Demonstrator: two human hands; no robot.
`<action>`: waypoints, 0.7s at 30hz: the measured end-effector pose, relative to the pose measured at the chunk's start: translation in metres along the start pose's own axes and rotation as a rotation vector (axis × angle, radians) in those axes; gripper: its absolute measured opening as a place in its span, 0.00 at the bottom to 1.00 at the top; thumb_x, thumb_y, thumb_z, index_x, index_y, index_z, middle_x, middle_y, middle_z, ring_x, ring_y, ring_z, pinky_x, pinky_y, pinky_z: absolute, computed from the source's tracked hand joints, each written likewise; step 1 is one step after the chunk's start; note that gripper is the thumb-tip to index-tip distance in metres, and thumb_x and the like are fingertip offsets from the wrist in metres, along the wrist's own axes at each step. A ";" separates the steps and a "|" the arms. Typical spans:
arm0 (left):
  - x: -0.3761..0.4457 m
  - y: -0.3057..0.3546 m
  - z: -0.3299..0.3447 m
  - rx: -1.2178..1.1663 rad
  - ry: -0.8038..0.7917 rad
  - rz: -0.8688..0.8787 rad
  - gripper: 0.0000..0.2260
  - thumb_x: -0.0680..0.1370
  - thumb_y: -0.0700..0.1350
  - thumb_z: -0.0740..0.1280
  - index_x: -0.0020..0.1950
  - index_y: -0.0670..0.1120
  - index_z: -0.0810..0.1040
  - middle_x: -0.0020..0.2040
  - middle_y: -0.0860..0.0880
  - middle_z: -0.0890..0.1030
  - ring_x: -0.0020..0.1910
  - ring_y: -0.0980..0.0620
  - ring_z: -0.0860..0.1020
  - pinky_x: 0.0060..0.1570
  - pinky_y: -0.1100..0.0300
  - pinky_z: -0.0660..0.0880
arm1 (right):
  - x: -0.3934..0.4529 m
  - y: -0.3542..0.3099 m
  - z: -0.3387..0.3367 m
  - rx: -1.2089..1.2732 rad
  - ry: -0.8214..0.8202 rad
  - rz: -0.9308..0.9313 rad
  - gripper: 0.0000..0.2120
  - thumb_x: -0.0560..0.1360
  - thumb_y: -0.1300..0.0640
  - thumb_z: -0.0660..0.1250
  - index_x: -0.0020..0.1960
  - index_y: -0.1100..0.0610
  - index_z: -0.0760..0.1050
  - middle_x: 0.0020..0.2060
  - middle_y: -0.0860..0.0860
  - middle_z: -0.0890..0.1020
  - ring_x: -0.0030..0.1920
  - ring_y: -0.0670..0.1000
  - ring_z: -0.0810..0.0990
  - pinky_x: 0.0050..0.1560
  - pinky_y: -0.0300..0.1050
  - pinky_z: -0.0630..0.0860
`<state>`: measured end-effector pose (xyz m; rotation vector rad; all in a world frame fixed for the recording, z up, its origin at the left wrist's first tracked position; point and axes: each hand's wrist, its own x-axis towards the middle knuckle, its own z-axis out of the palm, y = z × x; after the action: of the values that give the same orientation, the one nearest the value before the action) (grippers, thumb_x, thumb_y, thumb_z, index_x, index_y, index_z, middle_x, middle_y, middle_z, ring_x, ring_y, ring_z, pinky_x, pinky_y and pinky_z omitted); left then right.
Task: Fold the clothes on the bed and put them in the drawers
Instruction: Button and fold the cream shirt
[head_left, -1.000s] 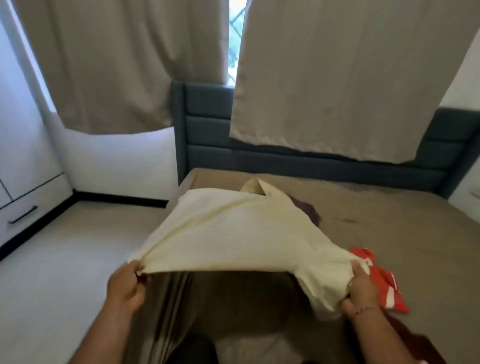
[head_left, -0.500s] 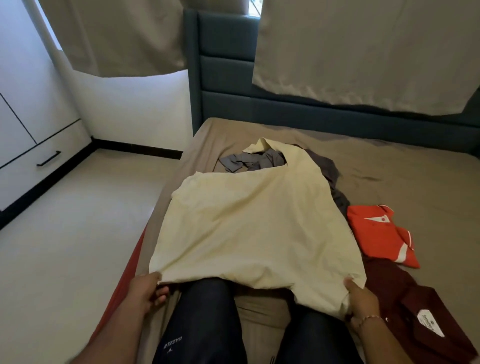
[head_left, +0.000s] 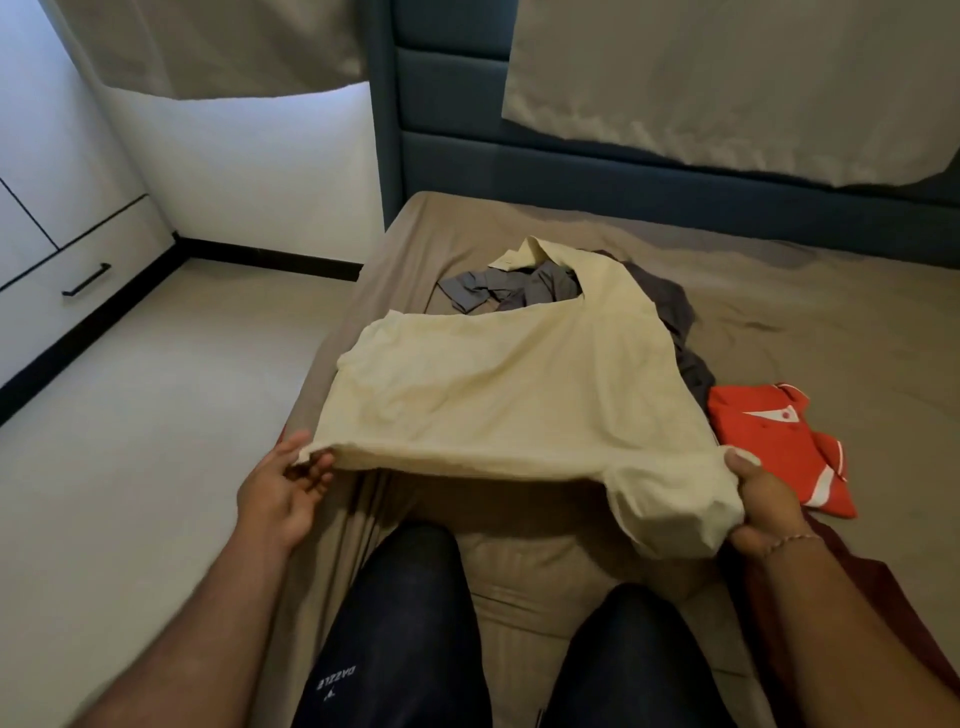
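Note:
A cream shirt (head_left: 509, 395) lies spread over the brown bed (head_left: 779, 312), collar away from me. Its near hem is lifted a little off the sheet between my hands. My left hand (head_left: 280, 483) pinches the hem's left corner between thumb and loosely spread fingers, palm up. My right hand (head_left: 763, 504) grips the bunched right corner. A crumpled grey garment (head_left: 519, 288) lies under the shirt's collar end. To the right sits a folded orange-red shirt (head_left: 769, 441). A white drawer with a black handle (head_left: 85, 280) is at the far left.
My legs in dark trousers (head_left: 405, 623) rest on the bed below the shirt. A maroon garment (head_left: 883, 597) lies by my right forearm. A blue padded headboard (head_left: 623, 171) and beige curtains (head_left: 727, 78) stand behind. Pale floor (head_left: 156, 415) runs along the bed's left side.
The shirt, held up in the air a second ago, has come down flat on the bed. My left hand's fingers have loosened around the hem corner. The view has tilted downward.

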<state>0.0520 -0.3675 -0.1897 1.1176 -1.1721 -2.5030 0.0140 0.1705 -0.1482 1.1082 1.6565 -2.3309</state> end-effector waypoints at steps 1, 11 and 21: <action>0.005 0.003 0.010 -0.034 -0.008 0.000 0.12 0.83 0.38 0.60 0.59 0.47 0.81 0.48 0.42 0.85 0.42 0.49 0.87 0.51 0.54 0.78 | 0.005 -0.011 0.006 0.001 -0.016 -0.001 0.20 0.84 0.50 0.63 0.72 0.58 0.74 0.63 0.57 0.82 0.65 0.60 0.79 0.71 0.61 0.71; 0.054 -0.001 0.110 0.217 -0.081 0.157 0.22 0.76 0.51 0.68 0.70 0.53 0.78 0.60 0.50 0.85 0.55 0.54 0.84 0.51 0.57 0.75 | 0.067 -0.030 0.079 0.207 -0.123 0.058 0.17 0.87 0.48 0.56 0.65 0.56 0.76 0.61 0.55 0.83 0.62 0.58 0.81 0.54 0.68 0.77; 0.005 -0.181 0.208 0.596 -0.305 -0.387 0.08 0.83 0.39 0.64 0.61 0.43 0.77 0.41 0.44 0.82 0.34 0.49 0.78 0.31 0.60 0.68 | 0.094 0.022 0.109 0.327 -0.002 0.266 0.14 0.85 0.52 0.61 0.67 0.58 0.73 0.63 0.59 0.79 0.57 0.58 0.80 0.56 0.61 0.77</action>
<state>-0.0663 -0.1225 -0.2358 1.2020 -2.0631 -2.7577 -0.1003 0.1005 -0.2038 1.2862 1.0685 -2.4717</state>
